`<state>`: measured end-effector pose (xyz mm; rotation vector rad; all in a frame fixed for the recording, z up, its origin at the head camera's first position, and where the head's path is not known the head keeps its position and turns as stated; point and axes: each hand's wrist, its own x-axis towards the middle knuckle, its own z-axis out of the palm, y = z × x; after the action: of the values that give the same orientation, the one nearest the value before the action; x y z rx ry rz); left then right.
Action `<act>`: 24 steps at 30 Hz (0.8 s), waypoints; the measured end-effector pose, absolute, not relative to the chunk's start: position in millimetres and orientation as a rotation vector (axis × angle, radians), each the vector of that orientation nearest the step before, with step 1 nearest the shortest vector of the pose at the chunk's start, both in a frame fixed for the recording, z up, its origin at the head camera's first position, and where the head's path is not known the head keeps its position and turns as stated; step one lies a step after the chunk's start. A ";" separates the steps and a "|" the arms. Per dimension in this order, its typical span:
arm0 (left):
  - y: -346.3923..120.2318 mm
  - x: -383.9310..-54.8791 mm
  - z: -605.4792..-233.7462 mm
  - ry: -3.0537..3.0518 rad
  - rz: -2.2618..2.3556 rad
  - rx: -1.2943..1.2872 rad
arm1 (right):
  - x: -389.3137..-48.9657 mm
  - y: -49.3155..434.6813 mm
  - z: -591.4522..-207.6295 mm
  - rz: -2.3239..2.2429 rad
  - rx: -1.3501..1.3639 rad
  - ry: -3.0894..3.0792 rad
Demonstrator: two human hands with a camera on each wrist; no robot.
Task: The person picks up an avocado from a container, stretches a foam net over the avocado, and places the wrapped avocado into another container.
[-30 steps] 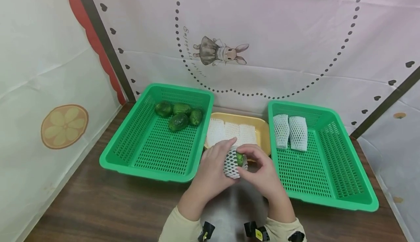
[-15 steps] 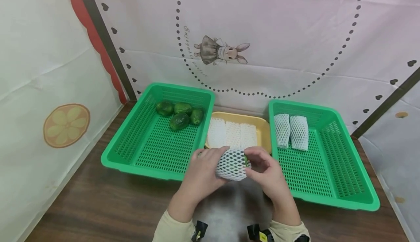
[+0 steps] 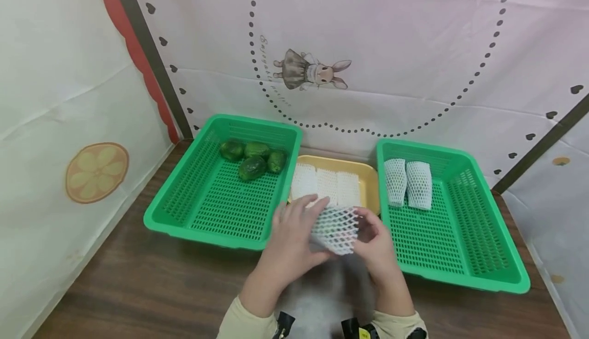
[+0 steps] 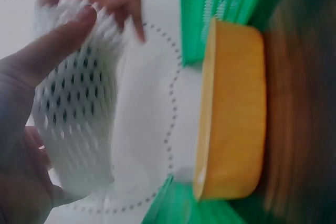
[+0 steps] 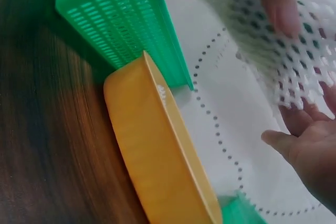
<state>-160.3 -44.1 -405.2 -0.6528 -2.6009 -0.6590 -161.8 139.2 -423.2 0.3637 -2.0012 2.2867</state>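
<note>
Your left hand [image 3: 293,235] grips 1 net [image 3: 339,230] by its body, seemingly to steady it, while your right hand [image 3: 380,244] holds its end, probably to guide it.

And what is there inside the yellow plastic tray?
Three white foam-net sleeves are visible in the tray. The left hand, right hand and held white net sleeve hide its near part; anything there is covered.

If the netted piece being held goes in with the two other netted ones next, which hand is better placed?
Probably the right hand: it is at the end of the netted piece nearest the right basket. The left hand, also holding the piece, sits farther off, beside the left basket.
</note>
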 end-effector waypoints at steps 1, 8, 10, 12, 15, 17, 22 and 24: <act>-48.0 -160.1 -403.9 -2.592 -0.678 -0.649 | -161.2 140.4 -424.0 2.317 0.329 -1.945; -63.4 -158.8 -403.7 -2.532 -0.811 -0.747 | -156.7 143.6 -425.5 2.454 0.309 -1.829; -61.8 -157.6 -404.1 -2.538 -0.832 -0.768 | -156.2 143.4 -426.6 2.458 0.326 -1.841; -59.0 -156.7 -404.4 -2.540 -0.849 -0.771 | -155.5 143.5 -427.5 2.447 0.329 -1.863; -55.4 -155.8 -404.4 -2.541 -0.879 -0.780 | -154.6 144.1 -428.9 2.446 0.332 -1.901; -54.0 -155.1 -404.9 -2.542 -0.914 -0.784 | -154.0 145.1 -428.7 2.441 0.338 -1.924; -56.1 -152.8 -405.5 -2.585 -1.073 -0.715 | -151.2 147.9 -423.8 2.381 0.223 -1.942; -57.6 -151.7 -405.8 -2.621 -1.173 -0.615 | -150.5 148.3 -420.7 2.375 0.119 -1.847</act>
<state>-151.7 -57.6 -405.8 -0.6150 -2.6208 -1.1735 -150.5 148.3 -420.7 0.1192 -1.8475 2.3747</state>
